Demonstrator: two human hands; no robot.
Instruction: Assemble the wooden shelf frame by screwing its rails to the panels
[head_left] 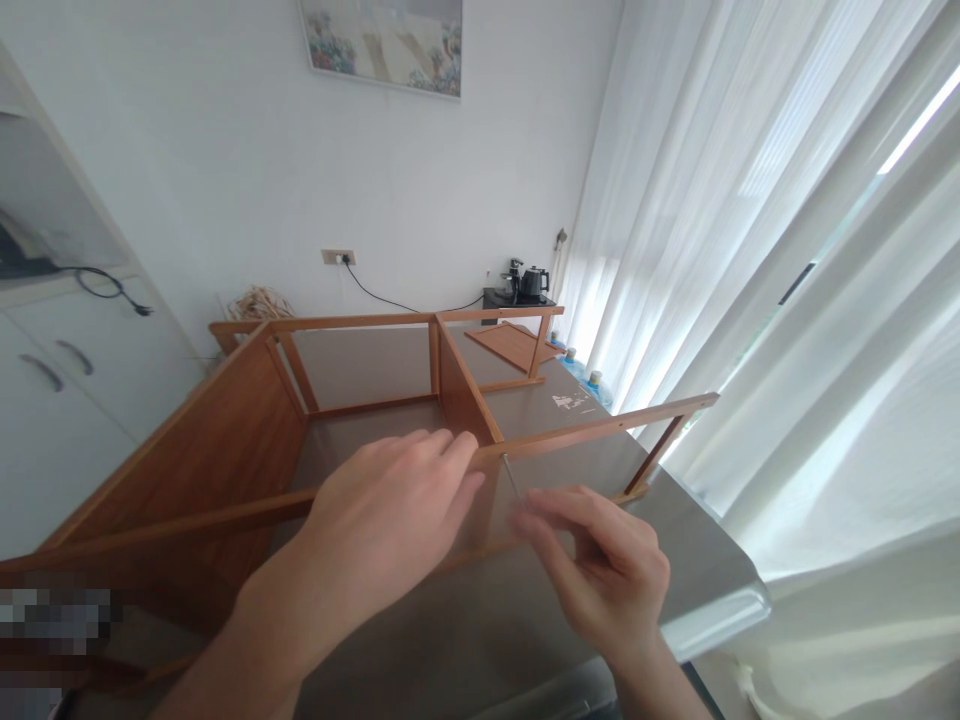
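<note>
A brown wooden furniture frame (pixel 585 433) with rails, legs and panels lies on the table. My left hand (pixel 390 500) is closed over its near rail, just left of the joint where the middle panel (pixel 465 385) meets that rail. My right hand (pixel 600 560) is pinched, thumb against fingers, around a thin metal Allen key (pixel 511 474). The far end of the key reaches the rail at that joint. My right fingertips are slightly blurred, and the key's lower end is hidden in them.
The table (pixel 690 560) has a plastic-covered edge at right. A loose wooden panel (pixel 506 345) and paper scraps (pixel 571 401) lie beyond the frame. A black kettle (pixel 534 282) stands at the back, bottles (pixel 595 380) by the curtain (pixel 750 250). White cabinets (pixel 67 390) stand left.
</note>
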